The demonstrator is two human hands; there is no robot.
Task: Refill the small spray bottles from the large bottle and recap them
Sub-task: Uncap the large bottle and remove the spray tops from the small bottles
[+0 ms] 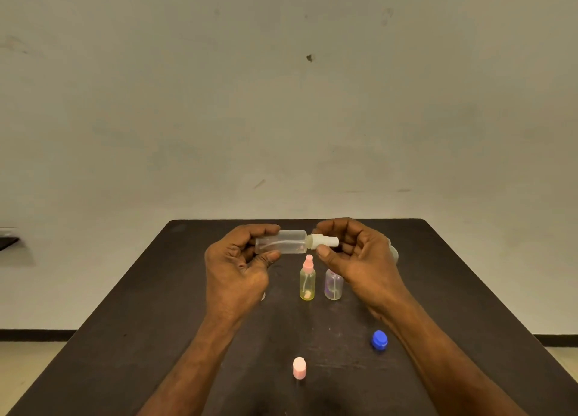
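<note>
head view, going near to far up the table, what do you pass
pink cap → blue cap → yellow bottle with the purple bottle beside it → clear bottle, held sideways above the table between left hand and right hand

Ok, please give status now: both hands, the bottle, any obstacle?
Left hand grips clear spray bottle, held sideways. Right hand pinches its white sprayer head. Two small bottles stand below; nothing in the way.
</note>
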